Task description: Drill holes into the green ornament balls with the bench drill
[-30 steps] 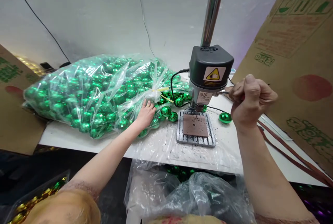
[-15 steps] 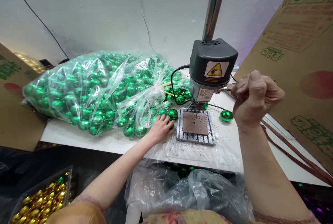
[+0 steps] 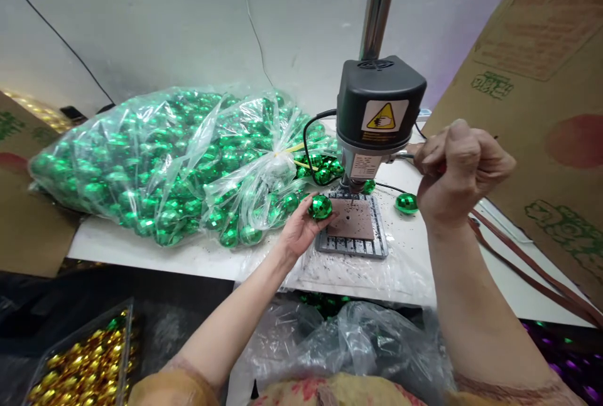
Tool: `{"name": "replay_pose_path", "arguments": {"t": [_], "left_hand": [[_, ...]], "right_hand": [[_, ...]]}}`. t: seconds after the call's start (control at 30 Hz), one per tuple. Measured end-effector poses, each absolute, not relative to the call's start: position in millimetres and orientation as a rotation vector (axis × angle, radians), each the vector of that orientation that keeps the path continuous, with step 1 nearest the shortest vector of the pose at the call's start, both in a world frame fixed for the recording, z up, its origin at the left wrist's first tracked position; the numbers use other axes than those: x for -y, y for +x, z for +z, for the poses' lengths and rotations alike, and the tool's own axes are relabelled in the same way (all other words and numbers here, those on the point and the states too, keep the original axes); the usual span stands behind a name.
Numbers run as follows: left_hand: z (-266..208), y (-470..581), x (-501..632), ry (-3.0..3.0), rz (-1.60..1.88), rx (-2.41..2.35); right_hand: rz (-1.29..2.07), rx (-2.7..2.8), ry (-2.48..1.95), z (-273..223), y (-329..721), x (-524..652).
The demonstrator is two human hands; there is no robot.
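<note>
The left hand (image 3: 301, 230) holds a shiny green faceted ball (image 3: 320, 207) in its fingers, left of the black-and-grey drill machine (image 3: 379, 110), maybe by its edges to leave the top bare. Right of the drill, the right hand (image 3: 464, 170) is curled tight, seemingly round its thin metal handle (image 3: 407, 156). Left of the drill, a big clear plastic bag (image 3: 202, 142) lies on the white counter (image 3: 188, 261), perhaps for easy reach.

In front of the drill (image 3: 381, 104), a hand can pass over the table (image 3: 404, 233), where a plastic sheet (image 3: 405, 277) lies. On its left, the big bag (image 3: 160, 161) blocks the way, and the left hand (image 3: 301, 230) with a green ball (image 3: 321, 207) fills the room beside the base (image 3: 351, 247). To its right, the right hand (image 3: 464, 173) on the lever (image 3: 407, 156) is an obstacle, and farther right a tall box (image 3: 537, 167) closes the side. Behind the drill, the pole (image 3: 379, 10) stands before the wall (image 3: 164, 16).
</note>
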State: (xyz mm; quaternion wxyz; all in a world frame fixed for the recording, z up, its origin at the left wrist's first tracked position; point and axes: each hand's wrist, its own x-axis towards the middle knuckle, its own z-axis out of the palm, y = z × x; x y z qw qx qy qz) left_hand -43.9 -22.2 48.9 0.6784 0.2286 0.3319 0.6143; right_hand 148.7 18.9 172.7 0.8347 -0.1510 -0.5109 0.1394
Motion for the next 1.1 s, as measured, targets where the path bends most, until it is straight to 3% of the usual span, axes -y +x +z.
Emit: {"name": "replay_pose_path", "arguments": {"t": [0.47,1.1], "left_hand": [[16,-29,-7,1.019,1.454,-1.102],[-2,-19,-17,1.359,1.332,-1.143]], "right_hand": [[0.283,1.118,-0.324,171,147,-19],[0.264,1.146,-0.288,173,147,-19]]}}
